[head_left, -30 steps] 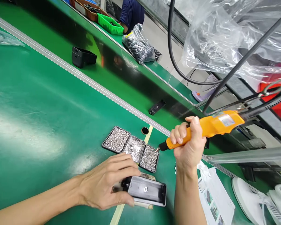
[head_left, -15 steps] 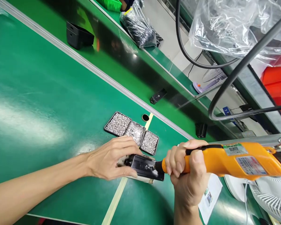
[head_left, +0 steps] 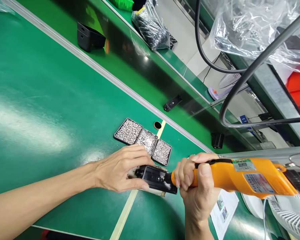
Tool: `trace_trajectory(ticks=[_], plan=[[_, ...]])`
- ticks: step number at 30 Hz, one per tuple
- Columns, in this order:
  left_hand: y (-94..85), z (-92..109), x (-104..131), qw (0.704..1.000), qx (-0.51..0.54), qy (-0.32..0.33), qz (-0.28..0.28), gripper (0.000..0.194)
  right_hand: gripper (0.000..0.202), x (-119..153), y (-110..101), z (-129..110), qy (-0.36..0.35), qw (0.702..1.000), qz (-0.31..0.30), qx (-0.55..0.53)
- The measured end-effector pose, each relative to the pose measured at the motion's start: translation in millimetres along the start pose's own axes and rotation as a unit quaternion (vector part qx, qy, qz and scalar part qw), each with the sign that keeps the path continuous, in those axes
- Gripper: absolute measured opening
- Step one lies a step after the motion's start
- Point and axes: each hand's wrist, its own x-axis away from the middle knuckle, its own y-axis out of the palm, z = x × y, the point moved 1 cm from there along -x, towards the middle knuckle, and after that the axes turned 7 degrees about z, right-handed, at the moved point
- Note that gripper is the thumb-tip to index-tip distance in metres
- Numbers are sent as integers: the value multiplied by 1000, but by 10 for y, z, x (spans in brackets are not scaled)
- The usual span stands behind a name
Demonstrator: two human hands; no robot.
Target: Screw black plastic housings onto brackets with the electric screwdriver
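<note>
My left hand (head_left: 126,168) grips the left end of a black rectangular part (head_left: 156,178), thumb on the near side and fingers on the far side. The part lies in a pale block (head_left: 153,191). My right hand (head_left: 198,186) is wrapped round an orange electric screwdriver (head_left: 240,175). Its bit points down into the black part, at a small screw. Just beyond my left hand, three black-rimmed square trays of small metal parts stand in a row: a left tray (head_left: 128,131), a middle tray (head_left: 147,140) and a right tray (head_left: 162,152).
A small round black piece (head_left: 157,125) lies by yellow tape (head_left: 124,213). Behind the metal rail (head_left: 114,78) are black housings (head_left: 89,37) on a green strip. A grey cable (head_left: 250,73) loops at upper right. Printed paper (head_left: 223,211) and a white fan (head_left: 290,213) are at lower right.
The screwdriver has shifted slightly left, and its bit now meets the screw spot in the black part. My left hand keeps its grip. The whole view has moved a little.
</note>
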Motion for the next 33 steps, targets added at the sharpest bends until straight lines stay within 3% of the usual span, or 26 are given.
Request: trace_trajectory(ticks=[5, 11, 16, 20, 23, 28, 30, 33], plan=[[12, 50, -12, 1000, -1, 1, -8, 56, 6, 80, -3, 12, -16, 1000, -20, 1], [30, 101, -21, 999, 9, -54, -4, 48, 20, 125, 44, -12, -11, 999, -44, -18], [19, 97, -45, 998, 11, -57, -13, 47, 24, 152, 11, 37, 0, 999, -40, -16], [13, 108, -52, 998, -2, -55, -41, 44, 21, 157, -21, 89, 17, 998, -51, -26], [4, 103, -30, 997, -20, -53, -53, 43, 13, 73, -1, 1, 35, 997, -65, -28], [-43, 168, -30, 993, -72, -52, -80, 46, 13, -278, -101, -251, -94, 993, 65, -43], [-7, 258, -90, 985, -118, -69, -110, 43, 13, -464, -201, -188, -106, 989, 107, 3], [188, 388, -213, 966, -189, -74, -161, 41, 23, -728, -353, 76, -75, 984, 119, 109]])
